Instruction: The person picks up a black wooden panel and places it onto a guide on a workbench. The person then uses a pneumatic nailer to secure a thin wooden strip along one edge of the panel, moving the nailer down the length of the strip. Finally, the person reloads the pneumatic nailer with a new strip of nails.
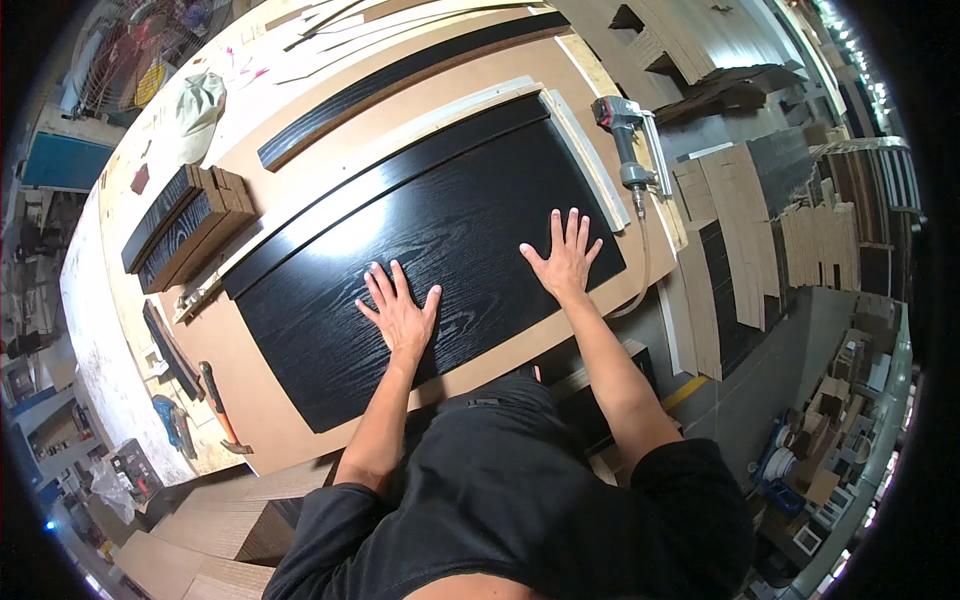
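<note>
One left hand and one right hand lie palm down, fingers spread wide, gripping nothing, on a black panel near the middle of the counter's front edge. The right hand is by the panel's right end, the left nearer its middle. A power tool lies by the counter's right edge, a hammer at its front left corner.

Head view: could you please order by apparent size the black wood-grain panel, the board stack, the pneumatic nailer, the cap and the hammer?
Largest to smallest, by visible area:
1. Black wood-grain panel
2. Board stack
3. Pneumatic nailer and cap: too alike to rank
4. Hammer
</note>
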Motion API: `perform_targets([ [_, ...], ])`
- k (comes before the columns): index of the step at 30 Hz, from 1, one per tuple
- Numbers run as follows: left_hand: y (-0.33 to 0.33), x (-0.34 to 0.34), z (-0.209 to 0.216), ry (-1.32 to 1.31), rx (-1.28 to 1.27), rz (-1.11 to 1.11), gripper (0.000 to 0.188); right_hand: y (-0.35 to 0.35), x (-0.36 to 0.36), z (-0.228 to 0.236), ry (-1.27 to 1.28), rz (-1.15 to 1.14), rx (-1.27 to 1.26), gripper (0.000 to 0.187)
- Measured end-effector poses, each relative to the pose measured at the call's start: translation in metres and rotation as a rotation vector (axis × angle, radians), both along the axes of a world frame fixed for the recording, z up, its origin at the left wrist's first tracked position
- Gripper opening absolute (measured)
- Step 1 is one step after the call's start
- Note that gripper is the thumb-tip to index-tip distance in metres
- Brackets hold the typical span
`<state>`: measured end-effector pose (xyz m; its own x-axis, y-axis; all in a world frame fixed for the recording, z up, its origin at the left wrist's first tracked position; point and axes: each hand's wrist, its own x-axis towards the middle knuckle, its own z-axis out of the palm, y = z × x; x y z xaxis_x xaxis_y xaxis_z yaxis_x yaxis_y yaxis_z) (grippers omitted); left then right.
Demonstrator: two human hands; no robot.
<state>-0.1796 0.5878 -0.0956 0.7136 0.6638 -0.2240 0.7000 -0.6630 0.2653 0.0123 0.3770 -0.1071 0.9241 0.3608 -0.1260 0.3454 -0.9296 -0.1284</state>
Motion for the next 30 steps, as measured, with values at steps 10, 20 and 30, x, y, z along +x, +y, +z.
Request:
perform_targets([
  [10,-0.004,0.009,-0.002,0.085,0.111,0.015,0.092,0.002,0.002,0.004,0.004,-0.010,-0.009,0.092],
  [20,0.023,0.142,-0.009,-0.300,0.143,-0.208,0.076,-0.042,0.134,0.050,-0.339,-0.106,0.411,0.061],
  [30,0.042,0.220,-0.018,-0.236,0.150,-0.309,0.067,-0.057,0.244,0.032,0.040,-0.237,0.067,0.074],
])
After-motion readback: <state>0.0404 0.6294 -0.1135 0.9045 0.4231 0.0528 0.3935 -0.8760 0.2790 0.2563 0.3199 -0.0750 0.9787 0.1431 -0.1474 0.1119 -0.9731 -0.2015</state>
